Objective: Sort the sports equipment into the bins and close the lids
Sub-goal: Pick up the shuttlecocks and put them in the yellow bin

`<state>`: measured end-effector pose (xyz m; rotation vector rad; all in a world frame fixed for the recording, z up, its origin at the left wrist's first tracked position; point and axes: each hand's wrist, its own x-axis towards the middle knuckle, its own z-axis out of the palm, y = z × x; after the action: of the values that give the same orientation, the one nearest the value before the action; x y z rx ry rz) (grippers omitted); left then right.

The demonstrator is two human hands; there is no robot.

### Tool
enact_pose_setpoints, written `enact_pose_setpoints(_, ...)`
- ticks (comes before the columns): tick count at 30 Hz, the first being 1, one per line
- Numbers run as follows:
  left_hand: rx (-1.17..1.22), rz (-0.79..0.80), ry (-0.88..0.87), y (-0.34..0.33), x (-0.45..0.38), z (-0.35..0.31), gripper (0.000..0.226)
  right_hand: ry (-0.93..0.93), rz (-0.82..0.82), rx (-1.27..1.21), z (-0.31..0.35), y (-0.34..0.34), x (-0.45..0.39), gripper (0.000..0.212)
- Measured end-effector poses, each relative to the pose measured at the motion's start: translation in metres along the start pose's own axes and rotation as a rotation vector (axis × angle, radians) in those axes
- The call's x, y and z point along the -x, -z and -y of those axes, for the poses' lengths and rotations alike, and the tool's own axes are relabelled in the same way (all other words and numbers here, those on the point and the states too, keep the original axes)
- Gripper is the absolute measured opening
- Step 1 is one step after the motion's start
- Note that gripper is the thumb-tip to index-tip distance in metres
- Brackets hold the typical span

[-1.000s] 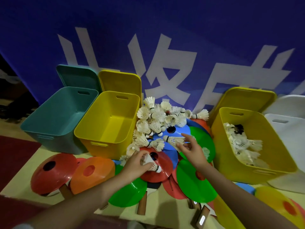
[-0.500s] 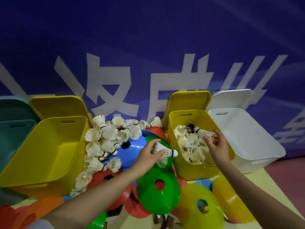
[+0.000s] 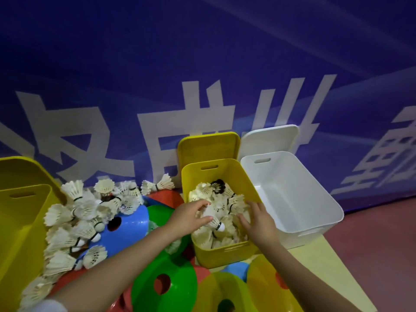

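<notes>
A deep blue banner with large pale characters backs the floor where we work, and against it stand the bins with their lids propped behind them. Our left hand is over the near-left part of the yellow bin, thumb and fingers curled round the feather skirt of a shuttlecock; it holds that shuttlecock just above the heap already inside. Our right hand, just to the right of the left one and apart from it, hovers over the same bin with fingers spread and relaxed, gripping nothing that we can see. We judge the step in hand to be dropping this shuttlecock among its fellows, well short of the end, since a big pile of shuttlecocks lies to the left of our left arm and coloured disc cones lie below both wrists. The next move, as we read it, calls only for loosening the left fingers, then reaching back left to the pile. The shuttlecock lies nearly flat, its long axis running from the left palm toward the right hand and slightly toward us, cork tip pointing right and down, feathers hidden in the grip. To the right of the right hand the white bin holds nothing we can see
</notes>
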<state>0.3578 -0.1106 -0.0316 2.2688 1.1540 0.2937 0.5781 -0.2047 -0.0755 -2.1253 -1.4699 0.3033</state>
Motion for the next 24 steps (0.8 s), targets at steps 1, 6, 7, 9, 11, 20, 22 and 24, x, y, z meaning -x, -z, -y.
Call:
enact_pose_setpoints(1,-0.082,0.032,-0.031,-0.007,-0.006,-0.003,0.055,0.011,-0.003,0.0,-0.001,0.0,-0.001,0.055)
enact_pose_setpoints(6,-0.691,0.271,-0.148,-0.047,-0.028,-0.004,0.055,0.056,-0.026,-0.016,-0.002,-0.001,0.002,0.055)
enact_pose_setpoints(7,-0.758,0.305,-0.138,-0.05,-0.032,-0.002,0.054,0.054,-0.025,-0.02,-0.002,-0.001,0.001,0.055)
enact_pose_setpoints(9,-0.801,0.338,-0.089,-0.051,-0.036,0.001,0.052,0.049,-0.007,-0.026,-0.003,0.0,0.0,0.056)
enact_pose_setpoints(11,-0.77,0.316,-0.068,-0.051,-0.036,0.001,0.056,0.055,0.037,-0.003,-0.004,0.0,-0.002,0.056)
enact_pose_setpoints(20,-0.097,-0.383,0.046,-0.051,-0.018,0.009,0.021,0.021,0.259,0.136,-0.001,0.001,-0.016,0.049)
enact_pose_setpoints(22,-0.06,-0.447,0.106,-0.053,-0.017,0.012,0.028,0.013,0.256,0.117,0.0,0.002,-0.019,0.049)
enact_pose_setpoints(24,0.002,-0.478,0.211,-0.053,-0.013,0.012,0.039,-0.027,0.25,0.065,0.001,0.004,-0.023,0.048)
